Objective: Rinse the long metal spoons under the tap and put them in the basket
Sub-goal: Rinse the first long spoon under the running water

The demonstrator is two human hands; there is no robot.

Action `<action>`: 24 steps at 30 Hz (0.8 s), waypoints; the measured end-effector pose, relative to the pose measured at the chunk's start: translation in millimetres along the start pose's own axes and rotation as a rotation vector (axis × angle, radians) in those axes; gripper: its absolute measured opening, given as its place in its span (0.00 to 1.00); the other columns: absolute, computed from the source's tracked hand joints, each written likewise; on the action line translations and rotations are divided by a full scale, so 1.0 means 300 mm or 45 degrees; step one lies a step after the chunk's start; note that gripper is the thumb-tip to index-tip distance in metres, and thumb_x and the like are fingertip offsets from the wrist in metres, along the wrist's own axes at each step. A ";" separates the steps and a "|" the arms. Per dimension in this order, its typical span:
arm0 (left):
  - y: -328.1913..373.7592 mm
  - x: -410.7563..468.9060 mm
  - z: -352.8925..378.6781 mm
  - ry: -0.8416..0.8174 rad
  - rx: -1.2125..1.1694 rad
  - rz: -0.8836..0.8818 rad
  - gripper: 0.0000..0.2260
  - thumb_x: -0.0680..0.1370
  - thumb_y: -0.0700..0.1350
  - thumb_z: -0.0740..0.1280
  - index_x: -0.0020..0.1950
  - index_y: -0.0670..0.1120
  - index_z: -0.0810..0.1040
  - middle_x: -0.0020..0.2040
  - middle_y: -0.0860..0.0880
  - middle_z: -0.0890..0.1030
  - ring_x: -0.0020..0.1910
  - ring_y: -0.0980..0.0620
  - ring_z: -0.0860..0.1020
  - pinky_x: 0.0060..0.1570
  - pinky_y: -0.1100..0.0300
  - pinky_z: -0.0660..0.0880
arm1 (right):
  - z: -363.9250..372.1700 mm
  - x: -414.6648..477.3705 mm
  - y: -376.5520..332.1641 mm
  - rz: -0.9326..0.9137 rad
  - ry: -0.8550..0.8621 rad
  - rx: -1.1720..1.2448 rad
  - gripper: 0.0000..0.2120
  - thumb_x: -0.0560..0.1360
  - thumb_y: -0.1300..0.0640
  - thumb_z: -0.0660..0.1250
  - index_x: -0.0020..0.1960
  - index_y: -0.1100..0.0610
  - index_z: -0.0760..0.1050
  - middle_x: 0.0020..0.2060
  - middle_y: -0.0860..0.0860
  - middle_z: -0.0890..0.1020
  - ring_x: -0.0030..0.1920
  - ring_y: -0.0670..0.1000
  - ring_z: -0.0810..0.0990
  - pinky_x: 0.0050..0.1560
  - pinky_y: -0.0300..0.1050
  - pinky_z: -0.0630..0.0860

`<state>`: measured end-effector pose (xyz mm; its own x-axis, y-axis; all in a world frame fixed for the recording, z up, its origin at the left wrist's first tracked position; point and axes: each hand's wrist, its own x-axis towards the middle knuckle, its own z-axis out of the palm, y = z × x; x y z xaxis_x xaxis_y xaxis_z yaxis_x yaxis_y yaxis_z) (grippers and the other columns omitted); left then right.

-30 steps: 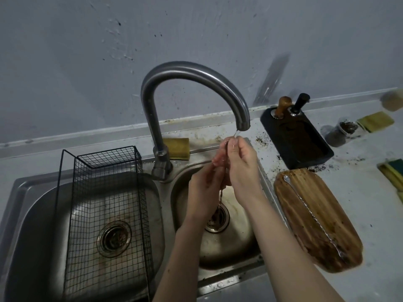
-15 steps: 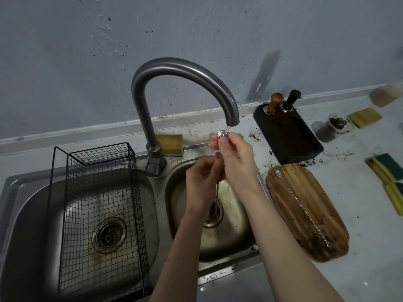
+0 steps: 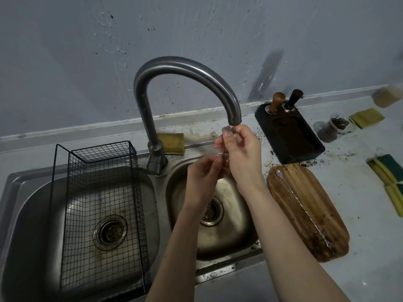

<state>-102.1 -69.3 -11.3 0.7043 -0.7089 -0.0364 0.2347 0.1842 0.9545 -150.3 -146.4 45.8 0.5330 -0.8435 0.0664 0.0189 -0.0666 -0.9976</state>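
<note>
Both my hands hold one long metal spoon [image 3: 224, 152] upright under the curved tap [image 3: 234, 119], over the right sink bowl [image 3: 239, 232]. My right hand [image 3: 242, 153] pinches the spoon near its bowl, just below the spout, where water runs over it. My left hand [image 3: 202, 177] grips the handle lower down; most of the handle is hidden by my fingers. A second long spoon [image 3: 305, 214] lies along the wooden board [image 3: 290, 186] right of the sink. The black wire basket [image 3: 100, 158] stands in the left sink bowl with nothing in it.
A yellow sponge [image 3: 172, 143] lies behind the tap base. On the counter to the right are a black tray [image 3: 292, 136] with two tampers, a small glass jar [image 3: 338, 125], and more sponges [image 3: 388, 175]. Coffee grounds are scattered around the board.
My hands have stayed under the spout, my right hand shifting slightly up the spoon. The camera view has drifted a little; nothing else moved.
</note>
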 end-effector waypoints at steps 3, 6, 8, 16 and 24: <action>0.016 0.001 -0.001 0.039 -0.025 0.007 0.09 0.82 0.34 0.63 0.53 0.29 0.79 0.41 0.40 0.82 0.37 0.50 0.80 0.41 0.59 0.77 | 0.006 -0.003 0.000 -0.013 -0.030 -0.048 0.04 0.80 0.59 0.66 0.54 0.57 0.77 0.38 0.51 0.85 0.43 0.48 0.85 0.45 0.46 0.81; 0.024 0.009 -0.004 0.056 -0.052 0.028 0.08 0.80 0.34 0.65 0.53 0.28 0.79 0.44 0.38 0.83 0.40 0.46 0.81 0.43 0.55 0.78 | 0.014 -0.009 -0.002 -0.037 -0.047 -0.094 0.05 0.80 0.60 0.66 0.54 0.55 0.78 0.39 0.51 0.86 0.45 0.48 0.87 0.47 0.47 0.83; 0.027 0.011 -0.005 0.065 -0.068 0.021 0.09 0.81 0.33 0.64 0.54 0.27 0.78 0.45 0.37 0.83 0.41 0.46 0.82 0.45 0.53 0.78 | 0.016 -0.006 -0.010 -0.033 -0.038 -0.054 0.05 0.81 0.61 0.64 0.53 0.55 0.79 0.39 0.49 0.86 0.43 0.46 0.86 0.43 0.42 0.82; 0.033 0.016 -0.009 0.052 0.001 0.049 0.07 0.80 0.32 0.65 0.53 0.30 0.80 0.42 0.43 0.84 0.39 0.53 0.84 0.43 0.59 0.80 | 0.010 0.000 -0.022 -0.021 -0.040 -0.034 0.04 0.80 0.61 0.66 0.53 0.54 0.75 0.42 0.54 0.87 0.46 0.48 0.87 0.47 0.46 0.83; 0.022 0.013 0.004 -0.015 0.018 -0.013 0.08 0.82 0.34 0.63 0.53 0.32 0.81 0.42 0.40 0.83 0.41 0.48 0.81 0.46 0.51 0.79 | -0.012 0.018 -0.039 -0.055 0.053 -0.053 0.06 0.81 0.65 0.63 0.52 0.59 0.78 0.40 0.51 0.87 0.43 0.48 0.87 0.47 0.40 0.81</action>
<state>-98.6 -71.7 -5.0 0.6938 -0.7189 -0.0425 0.2324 0.1675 0.9581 -150.8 -152.1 58.0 0.4968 -0.8608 0.1107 0.0051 -0.1246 -0.9922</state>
